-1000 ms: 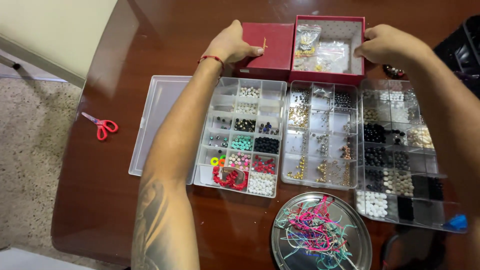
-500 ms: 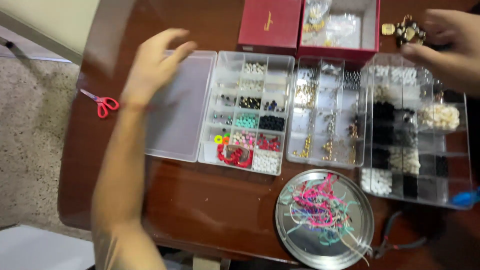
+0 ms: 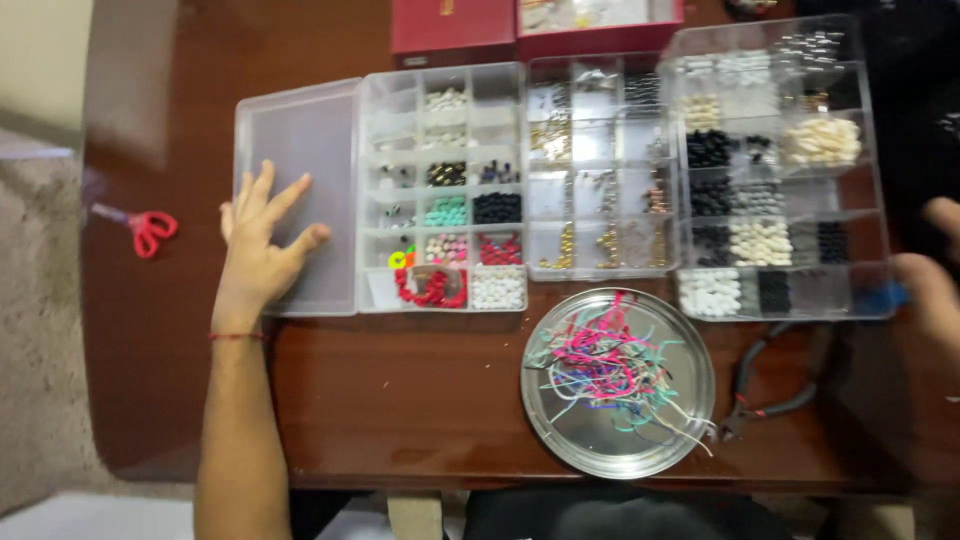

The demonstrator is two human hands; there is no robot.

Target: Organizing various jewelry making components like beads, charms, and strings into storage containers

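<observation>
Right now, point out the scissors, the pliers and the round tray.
scissors [image 3: 150,231], head view, on the red handles.
pliers [image 3: 762,392], head view, on the dark handles.
round tray [image 3: 690,425], head view, on the bare metal rim.

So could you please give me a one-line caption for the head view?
Left hand flat on an open bead box lid, right hand at another bead box.

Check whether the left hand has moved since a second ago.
Yes. The left hand has left the red box at the table's far edge and come nearer, to rest spread flat on the open lid of the left bead organiser.
</observation>
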